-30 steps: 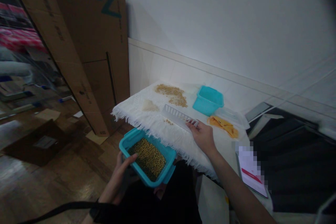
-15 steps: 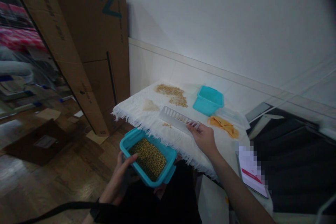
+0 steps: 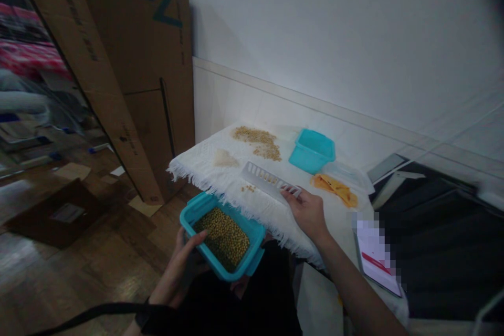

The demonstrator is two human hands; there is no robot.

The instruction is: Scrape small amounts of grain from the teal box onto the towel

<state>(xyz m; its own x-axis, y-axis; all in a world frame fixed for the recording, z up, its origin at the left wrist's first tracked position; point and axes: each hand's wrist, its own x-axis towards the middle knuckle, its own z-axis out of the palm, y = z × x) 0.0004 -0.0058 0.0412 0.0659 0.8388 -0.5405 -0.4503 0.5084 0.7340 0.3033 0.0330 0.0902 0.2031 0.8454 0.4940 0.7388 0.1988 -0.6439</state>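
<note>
My left hand (image 3: 181, 263) grips a teal plastic box (image 3: 236, 267) full of yellow-brown beans (image 3: 222, 237), held just below the near edge of a table covered with a white fringed cloth (image 3: 205, 165). My right hand (image 3: 308, 212) is closed on one end of a white slotted plastic strip (image 3: 266, 180) that lies flat on the cloth. A few loose beans (image 3: 248, 188) sit on the cloth just in front of the strip, near the fringe. A bigger pile of beans (image 3: 260, 142) lies farther back.
An empty teal box (image 3: 312, 150) stands at the back of the table beside a clear lid (image 3: 348, 175) and orange pieces (image 3: 335, 189). A small pale heap (image 3: 224, 158) lies left. Tall cardboard boxes (image 3: 129, 63) lean against the wall. A booklet (image 3: 377, 261) lies at right.
My right hand has dragged the slotted strip a little toward the near edge, and the few loose beans have moved with it. The left hand and teal box have stayed put.
</note>
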